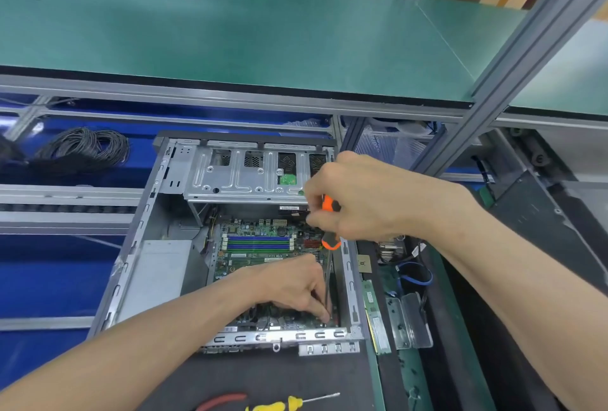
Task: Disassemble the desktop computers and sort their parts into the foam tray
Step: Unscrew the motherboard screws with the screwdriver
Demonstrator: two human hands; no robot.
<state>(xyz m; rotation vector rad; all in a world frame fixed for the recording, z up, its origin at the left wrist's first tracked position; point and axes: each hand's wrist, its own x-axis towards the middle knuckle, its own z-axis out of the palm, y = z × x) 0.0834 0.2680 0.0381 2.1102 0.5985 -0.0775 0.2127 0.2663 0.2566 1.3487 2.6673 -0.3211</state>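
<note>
In the lower centre of the frame, inside the open computer case, my left hand pinches the shaft of the orange screwdriver near its tip, down at the motherboard corner. My right hand grips the handle from above. I judge I am loosening a board screw. Next I must keep the tip seated, turn, then lift the screw out. A memory stick already lies right of the case, on the dark foam tray.
</note>
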